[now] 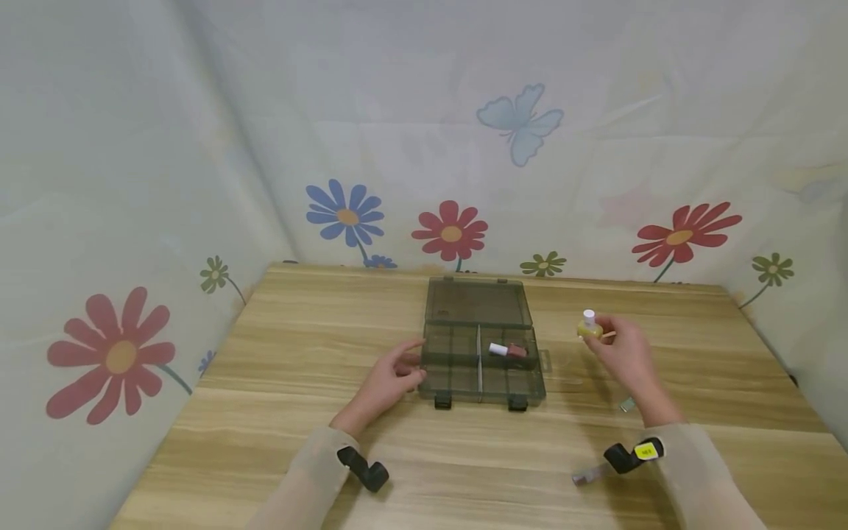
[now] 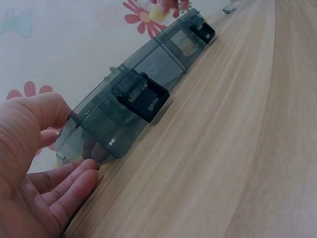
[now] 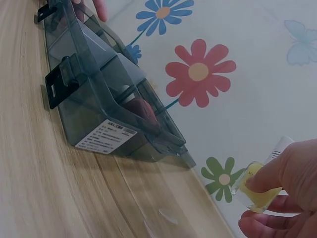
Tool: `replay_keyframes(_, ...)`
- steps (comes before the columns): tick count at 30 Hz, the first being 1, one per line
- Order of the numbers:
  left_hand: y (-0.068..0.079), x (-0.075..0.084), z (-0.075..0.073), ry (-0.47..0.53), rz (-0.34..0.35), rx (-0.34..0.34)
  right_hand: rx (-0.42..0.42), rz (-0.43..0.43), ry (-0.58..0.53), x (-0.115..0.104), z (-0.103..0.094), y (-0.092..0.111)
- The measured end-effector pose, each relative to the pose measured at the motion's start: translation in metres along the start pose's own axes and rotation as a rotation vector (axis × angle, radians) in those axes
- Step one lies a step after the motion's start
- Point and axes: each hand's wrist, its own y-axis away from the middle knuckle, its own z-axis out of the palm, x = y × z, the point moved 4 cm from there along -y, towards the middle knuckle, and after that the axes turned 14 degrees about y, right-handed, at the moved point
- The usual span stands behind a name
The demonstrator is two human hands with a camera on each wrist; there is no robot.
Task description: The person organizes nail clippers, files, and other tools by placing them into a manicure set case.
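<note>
My right hand (image 1: 626, 353) pinches a nail polish bottle (image 1: 589, 329) with yellow contents and a white cap, raised above the table to the right of the box. In the right wrist view the thumb lies across the yellow bottle (image 3: 255, 188). A see-through grey-green compartment box (image 1: 450, 397) stands with its lid (image 1: 477, 302) laid back. At its left end, my left hand (image 1: 391, 379) holds the wall between thumb and fingers, as the left wrist view shows. A dark red nail polish bottle (image 1: 517, 351) with a white cap lies in a right-hand compartment.
Two black latches (image 1: 442, 400) hang at the box's front. A white divider (image 1: 479, 364) splits its inside. On the wooden table (image 1: 298, 331), a small object (image 1: 627, 404) lies under the right forearm and a dark-ended one (image 1: 589, 475) lies nearer. A flower-print cloth (image 1: 397, 110) hangs behind.
</note>
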Motion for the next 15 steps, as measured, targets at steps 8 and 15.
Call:
replay_keyframes(8,0.001,0.001,-0.001,-0.003,-0.003,-0.009,0.002,-0.074,-0.009,-0.015,0.008,-0.006)
replay_keyframes(15,0.001,0.001,0.000,-0.001,0.000,-0.016,-0.017,-0.090,-0.021,-0.023,0.013,-0.008)
